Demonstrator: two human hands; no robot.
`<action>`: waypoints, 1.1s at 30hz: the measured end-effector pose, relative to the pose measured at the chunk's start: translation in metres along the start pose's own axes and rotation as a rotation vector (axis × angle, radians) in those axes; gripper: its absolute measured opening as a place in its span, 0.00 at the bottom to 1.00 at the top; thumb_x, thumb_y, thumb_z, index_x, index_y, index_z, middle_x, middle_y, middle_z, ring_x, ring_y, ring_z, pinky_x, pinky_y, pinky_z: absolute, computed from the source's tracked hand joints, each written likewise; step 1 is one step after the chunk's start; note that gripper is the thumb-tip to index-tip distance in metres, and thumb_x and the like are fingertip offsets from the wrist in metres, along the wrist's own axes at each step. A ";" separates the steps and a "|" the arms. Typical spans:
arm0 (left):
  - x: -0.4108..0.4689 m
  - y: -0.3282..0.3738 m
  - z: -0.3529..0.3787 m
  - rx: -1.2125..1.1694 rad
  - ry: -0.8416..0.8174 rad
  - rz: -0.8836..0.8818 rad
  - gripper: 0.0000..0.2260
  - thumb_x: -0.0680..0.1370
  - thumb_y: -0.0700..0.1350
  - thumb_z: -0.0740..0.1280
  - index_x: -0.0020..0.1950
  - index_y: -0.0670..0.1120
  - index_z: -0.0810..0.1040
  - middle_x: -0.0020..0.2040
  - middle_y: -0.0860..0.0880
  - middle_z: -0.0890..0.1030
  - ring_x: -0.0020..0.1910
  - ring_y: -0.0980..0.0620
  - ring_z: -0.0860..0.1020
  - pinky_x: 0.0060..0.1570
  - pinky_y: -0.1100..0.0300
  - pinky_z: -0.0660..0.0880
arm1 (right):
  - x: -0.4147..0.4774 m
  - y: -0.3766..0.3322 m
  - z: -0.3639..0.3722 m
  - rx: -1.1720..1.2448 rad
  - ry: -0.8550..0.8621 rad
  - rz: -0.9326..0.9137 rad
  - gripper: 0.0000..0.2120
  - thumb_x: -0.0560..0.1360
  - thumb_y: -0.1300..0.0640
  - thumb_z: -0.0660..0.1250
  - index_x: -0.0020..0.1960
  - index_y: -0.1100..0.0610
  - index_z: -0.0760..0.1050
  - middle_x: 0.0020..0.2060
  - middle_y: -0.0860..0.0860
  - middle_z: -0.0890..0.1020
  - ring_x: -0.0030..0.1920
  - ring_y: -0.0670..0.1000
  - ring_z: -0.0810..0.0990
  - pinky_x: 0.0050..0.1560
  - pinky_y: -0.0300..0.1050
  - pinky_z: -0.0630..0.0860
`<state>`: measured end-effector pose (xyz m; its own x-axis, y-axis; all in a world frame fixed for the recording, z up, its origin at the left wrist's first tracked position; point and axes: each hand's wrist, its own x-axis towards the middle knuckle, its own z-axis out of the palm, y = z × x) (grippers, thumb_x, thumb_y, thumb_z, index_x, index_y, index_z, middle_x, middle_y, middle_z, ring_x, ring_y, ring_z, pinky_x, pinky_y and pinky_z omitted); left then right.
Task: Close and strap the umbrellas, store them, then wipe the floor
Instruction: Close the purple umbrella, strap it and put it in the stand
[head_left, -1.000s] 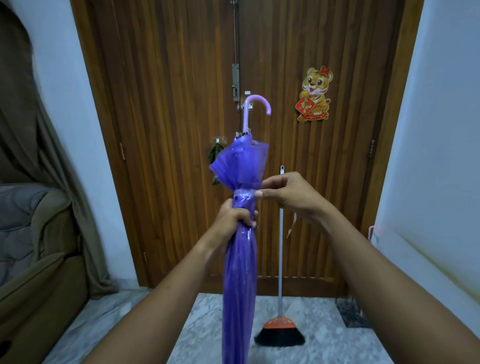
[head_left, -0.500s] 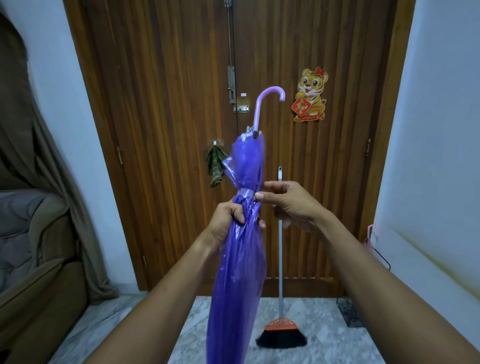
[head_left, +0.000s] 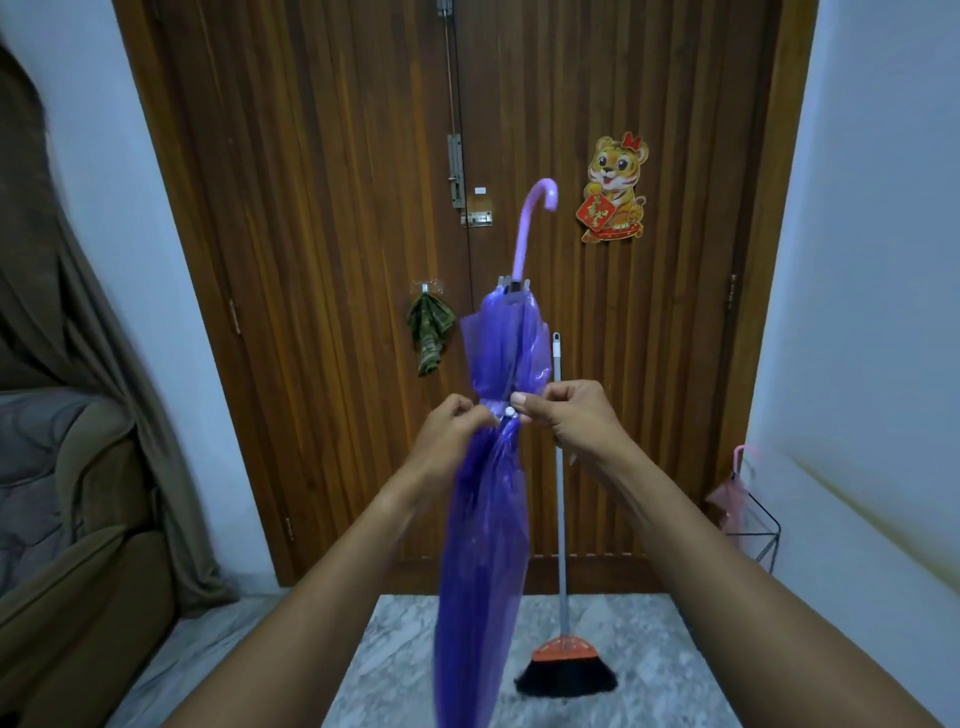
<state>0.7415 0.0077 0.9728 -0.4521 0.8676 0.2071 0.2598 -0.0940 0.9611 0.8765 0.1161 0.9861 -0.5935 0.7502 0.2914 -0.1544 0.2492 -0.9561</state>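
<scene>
Purple translucent plastic umbrella (head_left: 488, 519) with curved lilac handle, upright in both hands before the brown wooden door (head_left: 337, 208). Gripping the bunched canopy with curled fingers of the left hand (head_left: 449, 434); pinching the thin purple strap (head_left: 510, 411) with white snap in the right hand (head_left: 571, 421). Likely best: keeping folds squeezed, pulling taut, aligning snap halves before pressing.

A home's entrance: wooden door (head_left: 337, 260) with tiger sticker (head_left: 615, 189), sofa (head_left: 78, 545) and curtain (head_left: 119, 415) beside it, broom (head_left: 566, 673) on the marble floor (head_left: 654, 623).
</scene>
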 end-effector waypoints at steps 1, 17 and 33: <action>-0.002 -0.003 0.004 0.031 -0.008 0.038 0.12 0.75 0.47 0.70 0.56 0.49 0.74 0.53 0.50 0.80 0.51 0.51 0.81 0.47 0.57 0.75 | 0.000 0.003 0.003 -0.003 0.036 -0.001 0.11 0.74 0.59 0.75 0.40 0.66 0.78 0.34 0.54 0.84 0.33 0.43 0.83 0.32 0.32 0.75; -0.001 0.000 0.007 -0.362 -0.052 -0.104 0.25 0.59 0.28 0.58 0.56 0.37 0.72 0.35 0.41 0.74 0.30 0.44 0.77 0.31 0.56 0.77 | 0.002 -0.020 -0.021 -0.341 -0.161 -0.152 0.10 0.67 0.58 0.80 0.44 0.63 0.84 0.41 0.56 0.87 0.46 0.51 0.86 0.49 0.45 0.84; 0.000 -0.004 -0.006 0.013 -0.043 -0.098 0.06 0.62 0.45 0.66 0.34 0.44 0.79 0.36 0.45 0.79 0.34 0.47 0.78 0.39 0.56 0.74 | -0.014 -0.009 -0.012 -0.036 -0.265 -0.060 0.11 0.75 0.66 0.72 0.57 0.62 0.76 0.41 0.51 0.83 0.34 0.40 0.82 0.32 0.33 0.75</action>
<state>0.7357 0.0054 0.9700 -0.4387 0.8927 0.1036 0.2272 -0.0013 0.9738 0.8954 0.1105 0.9911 -0.7710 0.5482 0.3242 -0.1701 0.3134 -0.9343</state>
